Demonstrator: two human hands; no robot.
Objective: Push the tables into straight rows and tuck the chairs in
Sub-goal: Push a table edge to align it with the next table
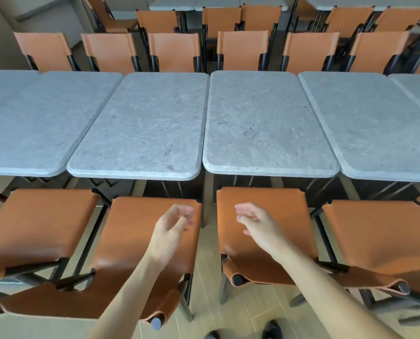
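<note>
Head view: five speckled grey stone-topped desks point(140, 123) abut in one row, four tan leather sling chairs point(145, 241) before it, left grip point(172, 231) and right grip point(255, 223) loosely open, holding nothing.

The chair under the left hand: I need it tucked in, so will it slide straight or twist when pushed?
The chair probably slides on the smooth wood floor. Its slung leather likely gives under the left hand, so pushing the frame seems steadier.
</note>
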